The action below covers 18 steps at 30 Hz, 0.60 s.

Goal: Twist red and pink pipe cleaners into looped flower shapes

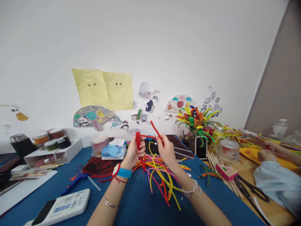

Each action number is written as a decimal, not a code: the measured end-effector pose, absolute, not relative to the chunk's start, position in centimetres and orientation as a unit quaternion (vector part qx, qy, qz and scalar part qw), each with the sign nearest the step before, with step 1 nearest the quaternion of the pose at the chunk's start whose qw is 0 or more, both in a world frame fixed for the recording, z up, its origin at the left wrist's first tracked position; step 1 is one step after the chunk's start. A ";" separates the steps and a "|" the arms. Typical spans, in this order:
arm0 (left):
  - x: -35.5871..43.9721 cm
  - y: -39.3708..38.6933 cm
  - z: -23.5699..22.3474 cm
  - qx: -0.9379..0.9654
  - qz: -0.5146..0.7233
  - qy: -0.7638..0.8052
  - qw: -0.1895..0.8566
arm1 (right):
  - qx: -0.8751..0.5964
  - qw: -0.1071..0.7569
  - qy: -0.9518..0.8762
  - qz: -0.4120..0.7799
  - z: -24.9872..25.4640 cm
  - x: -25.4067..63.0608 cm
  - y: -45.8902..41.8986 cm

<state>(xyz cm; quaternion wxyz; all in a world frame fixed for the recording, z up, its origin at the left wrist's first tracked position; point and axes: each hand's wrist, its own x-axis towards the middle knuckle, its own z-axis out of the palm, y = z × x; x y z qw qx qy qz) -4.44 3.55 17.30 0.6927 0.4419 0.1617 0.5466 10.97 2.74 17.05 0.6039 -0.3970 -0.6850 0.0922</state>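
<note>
Left hand [133, 152]: fingers pinched red bundle [138, 139] above table [137, 207]. Right hand [167, 151]: fingers pinched red strand [154, 128] — stretched nearly straight between hands. Even tension, with bundle held steady, probably served best.

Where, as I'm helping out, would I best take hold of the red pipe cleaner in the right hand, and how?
Probably pinch the free end of the red pipe cleaner from above: it pokes up clear of the right hand, nothing touching its tip. Lower down, that hand's grip is in the way.
</note>
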 end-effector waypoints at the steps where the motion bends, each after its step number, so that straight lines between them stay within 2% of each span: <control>1: -4.3 3.5 17.3 0.443 0.547 0.167 0.690 | -0.396 0.605 -0.684 0.092 17.0 10.9 2.7; 9: -2.7 2.7 16.7 0.527 0.523 0.260 0.618 | -0.351 0.626 -0.678 0.156 16.3 9.7 2.7; 14: -0.9 1.7 16.1 0.667 0.507 0.372 0.399 | -0.322 0.684 -0.616 0.223 16.3 9.5 2.8; 16: -0.3 1.3 16.0 0.719 0.484 0.384 0.317 | -0.312 0.679 -0.595 0.295 16.4 9.8 3.0; 18: 0.0 1.1 15.9 0.756 0.453 0.381 0.278 | -0.293 0.666 -0.576 0.373 16.4 10.0 3.3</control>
